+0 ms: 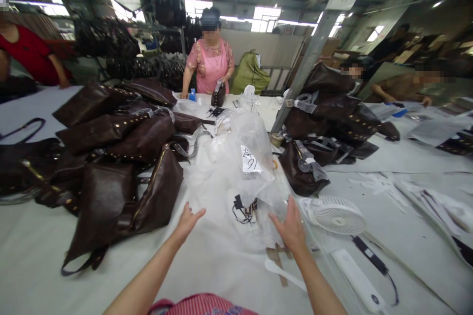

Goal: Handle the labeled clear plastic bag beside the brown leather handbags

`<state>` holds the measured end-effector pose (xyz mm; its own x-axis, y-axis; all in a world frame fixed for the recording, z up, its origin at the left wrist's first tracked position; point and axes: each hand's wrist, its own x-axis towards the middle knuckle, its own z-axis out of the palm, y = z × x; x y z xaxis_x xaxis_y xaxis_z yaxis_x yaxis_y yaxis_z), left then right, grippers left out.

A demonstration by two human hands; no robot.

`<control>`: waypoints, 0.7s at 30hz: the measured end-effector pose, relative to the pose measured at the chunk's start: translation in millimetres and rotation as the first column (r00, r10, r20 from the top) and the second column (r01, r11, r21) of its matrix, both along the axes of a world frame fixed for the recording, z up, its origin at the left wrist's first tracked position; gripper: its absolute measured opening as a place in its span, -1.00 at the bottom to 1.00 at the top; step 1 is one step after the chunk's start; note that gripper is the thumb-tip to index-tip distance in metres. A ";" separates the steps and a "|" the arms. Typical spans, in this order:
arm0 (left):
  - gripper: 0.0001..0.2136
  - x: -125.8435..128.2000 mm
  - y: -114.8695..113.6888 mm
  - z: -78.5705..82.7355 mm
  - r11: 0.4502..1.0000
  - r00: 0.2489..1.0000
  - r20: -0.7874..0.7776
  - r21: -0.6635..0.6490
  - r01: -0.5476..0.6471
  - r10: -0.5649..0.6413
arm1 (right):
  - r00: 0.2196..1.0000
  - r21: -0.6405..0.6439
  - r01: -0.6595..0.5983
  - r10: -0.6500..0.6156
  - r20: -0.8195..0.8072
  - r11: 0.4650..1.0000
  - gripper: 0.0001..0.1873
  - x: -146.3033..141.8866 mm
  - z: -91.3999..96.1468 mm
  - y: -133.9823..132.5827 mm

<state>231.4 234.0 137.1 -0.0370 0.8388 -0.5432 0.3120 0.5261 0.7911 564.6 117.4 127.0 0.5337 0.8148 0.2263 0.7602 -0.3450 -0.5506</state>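
room: big workshop, metal beams up top, and a person in a pink apron (211, 71) on the far side.
table: long pale table (136, 273), heaps of dark brown bags on both sides, a white fan (339, 215) over to the right.
clear plastic: loose pile of plastic bags (258, 130) mid-table, ahead of and between the hands, a handwritten white label (251, 159) on it.
black tags: small hang tags (251, 208) with thin cords, near end of the pile. can't tell if they're on the film or under it.
left hand: left hand (189, 219) is open, thumb out, nothing in it, just beside the brown bag with the gold zip (158, 189).
right hand: right hand (291, 224) is open too, not gripping anything, right at the plastic's edge. can't tell if it's touching.
plastic feel: i'd guess super light, floppy and kinda slippery, so pinch one edge and rub the layers apart.
tag feel: probably stiff little cards, tangle-prone cords. grab the card.
zip bag feel: looks soft, likely heaviest here, so take it by the body.
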 end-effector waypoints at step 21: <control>-0.52 -21.3 102.5 270.7 0.789 0.917 0.367 0.605 -0.109 -0.154 | 0.863 0.397 -0.198 0.351 -0.362 0.896 -0.66 60.5 267.5 138.8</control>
